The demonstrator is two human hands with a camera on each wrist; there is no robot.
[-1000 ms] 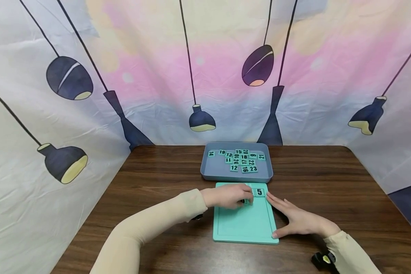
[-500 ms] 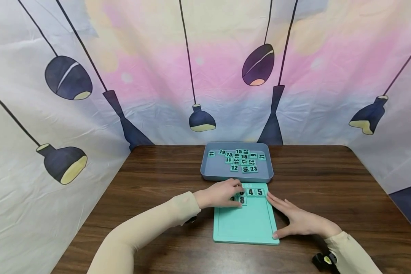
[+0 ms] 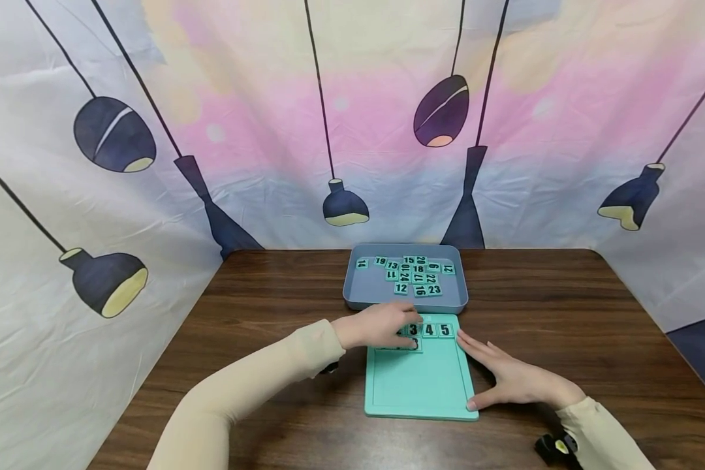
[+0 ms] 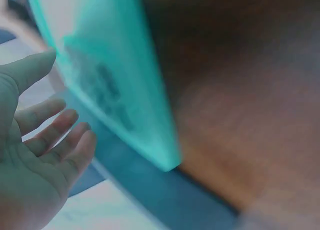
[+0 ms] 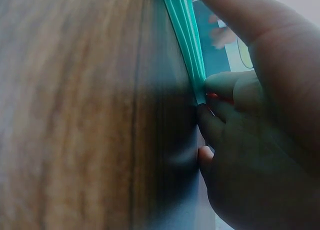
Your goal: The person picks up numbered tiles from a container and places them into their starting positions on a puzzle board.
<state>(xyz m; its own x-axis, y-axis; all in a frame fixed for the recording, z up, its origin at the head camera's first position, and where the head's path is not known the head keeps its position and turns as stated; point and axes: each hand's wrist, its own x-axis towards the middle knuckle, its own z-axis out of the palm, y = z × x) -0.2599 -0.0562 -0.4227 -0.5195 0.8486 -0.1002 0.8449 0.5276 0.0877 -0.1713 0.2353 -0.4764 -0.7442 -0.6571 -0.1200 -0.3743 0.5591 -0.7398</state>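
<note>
- Pastel cloth (image 3: pixel 258 124) printed with dark pendant lamps (image 3: pixel 346 207) hangs behind your wood-grain table (image 3: pixel 270 294).
- Near the table's far edge sits a shallow grey-blue tray (image 3: pixel 365 292), with green number tiles (image 3: pixel 418 269) clustered inside; you can read 19, 13, 15, 18, 12 and 23, and several others lie turned sideways.
- Right in front of it, your mint-green board (image 3: pixel 423 388) lies flat, its far edge just beside the tray's near wall.
- Along the board's far row you've got tile 3 (image 3: pixel 413 330), tile 4 (image 3: pixel 429 330) and tile 5 (image 3: pixel 444 330) side by side, the 5 rightmost.
- Your left hand (image 3: pixel 382 325) is over the board's far left part, fingers parted and loosely bent, gripping nothing; whether its fingertips touch a tile, I can't tell.
- Just under that hand, a second-row tile (image 3: pixel 418 349) peeks out, its number partly covered.
- Across from it, your right hand (image 3: pixel 514 378) spreads wide, fingertips on the board's right edge, thumb at the near right corner, nothing clasped.
- Cream sleeves (image 3: pixel 264 378) cover your forearms.
</note>
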